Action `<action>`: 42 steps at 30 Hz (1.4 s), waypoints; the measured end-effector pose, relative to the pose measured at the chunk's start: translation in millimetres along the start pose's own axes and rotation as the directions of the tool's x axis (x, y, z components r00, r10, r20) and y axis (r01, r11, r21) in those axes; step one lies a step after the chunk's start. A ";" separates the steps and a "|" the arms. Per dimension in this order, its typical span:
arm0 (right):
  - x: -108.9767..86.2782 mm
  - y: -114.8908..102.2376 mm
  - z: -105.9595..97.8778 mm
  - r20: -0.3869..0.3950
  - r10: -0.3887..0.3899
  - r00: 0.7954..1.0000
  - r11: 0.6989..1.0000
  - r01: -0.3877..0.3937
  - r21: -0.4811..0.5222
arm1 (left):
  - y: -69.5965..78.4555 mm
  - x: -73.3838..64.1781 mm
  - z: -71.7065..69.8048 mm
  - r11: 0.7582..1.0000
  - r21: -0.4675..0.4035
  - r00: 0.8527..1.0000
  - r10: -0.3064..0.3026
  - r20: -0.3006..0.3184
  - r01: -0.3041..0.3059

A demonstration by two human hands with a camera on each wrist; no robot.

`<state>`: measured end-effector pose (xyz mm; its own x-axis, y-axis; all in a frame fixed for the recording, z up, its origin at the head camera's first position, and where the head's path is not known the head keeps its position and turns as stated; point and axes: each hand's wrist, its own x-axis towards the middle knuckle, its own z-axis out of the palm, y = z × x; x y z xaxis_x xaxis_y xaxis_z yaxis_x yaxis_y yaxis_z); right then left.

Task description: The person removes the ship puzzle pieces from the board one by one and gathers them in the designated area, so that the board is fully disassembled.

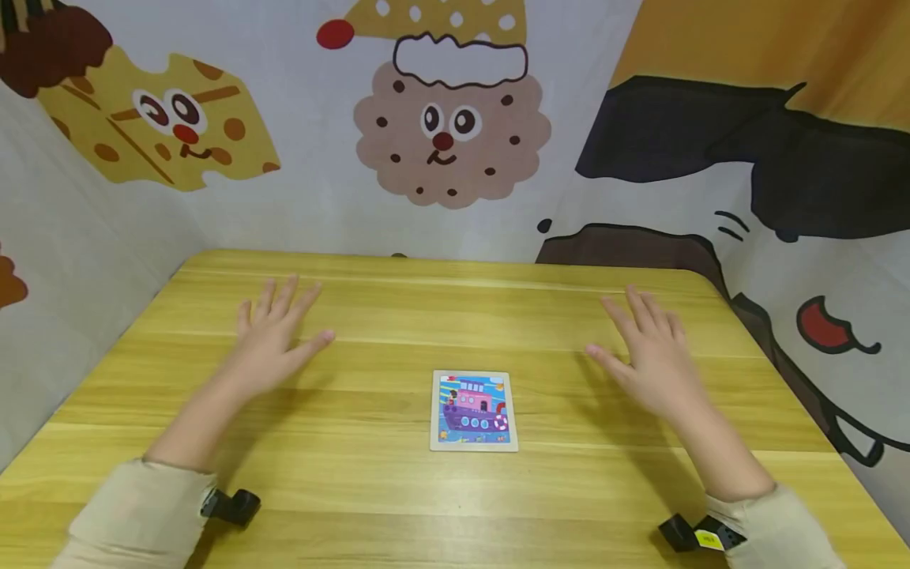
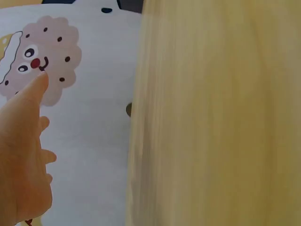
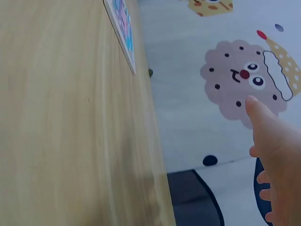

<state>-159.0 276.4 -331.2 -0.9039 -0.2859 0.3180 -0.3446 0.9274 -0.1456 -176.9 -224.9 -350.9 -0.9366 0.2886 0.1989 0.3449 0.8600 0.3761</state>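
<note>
A square picture puzzle point(image 1: 474, 411) in a pale frame, showing a pink and purple boat on blue, lies flat on the wooden table between the two hands. To its left, the left hand point(image 1: 277, 340) is held above the tabletop with fingers spread, touching nothing. On the other side the right hand point(image 1: 650, 352) hovers in the same way, its fingers spread and holding nothing. In the right wrist view a corner of the puzzle point(image 3: 123, 28) shows at the top, apart from the right hand point(image 3: 277, 155). The left wrist view shows the left hand point(image 2: 23, 146) with its thumb extended.
The yellow wooden table point(image 1: 455, 506) reaches back to a white cloth wall point(image 1: 284, 221) printed with cartoon food and animal figures. Wrist cameras are strapped at the left sleeve point(image 1: 135, 514) and the right sleeve point(image 1: 775, 529).
</note>
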 end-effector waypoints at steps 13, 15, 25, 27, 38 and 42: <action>0.3 -30.4 21.4 -0.079 -0.066 0.995 0.992 0.075 0.105 | 21.7 2.4 23.8 0.983 -0.142 0.993 0.109 -0.035 -0.113; 0.1 -34.3 24.9 -0.104 -0.072 0.992 0.987 0.085 0.134 | 25.9 2.6 27.5 0.978 -0.168 0.993 0.118 -0.033 -0.122; 2.6 -56.5 35.5 -0.118 -0.097 0.988 0.971 0.120 0.208 | 44.1 4.8 43.8 0.958 -0.239 0.987 0.162 -0.016 -0.161; 3.0 -60.4 37.7 -0.121 -0.109 0.987 0.967 0.133 0.216 | 45.4 5.7 47.5 0.955 -0.243 0.985 0.171 -0.016 -0.170; 4.8 -78.2 48.0 -0.118 -0.158 0.980 0.940 0.186 0.287 | 57.3 6.1 63.0 0.946 -0.253 0.977 0.213 0.019 -0.201; 5.3 -85.2 51.7 -0.110 -0.162 0.981 0.928 0.190 0.322 | 59.8 6.0 69.5 0.946 -0.256 0.975 0.219 0.046 -0.201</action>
<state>-147.5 183.4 -365.6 -0.8024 -0.4045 0.4388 -0.5728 0.7282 -0.3763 -166.2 -142.5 -390.1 -0.8401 0.4890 0.2348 0.5300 0.6478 0.5472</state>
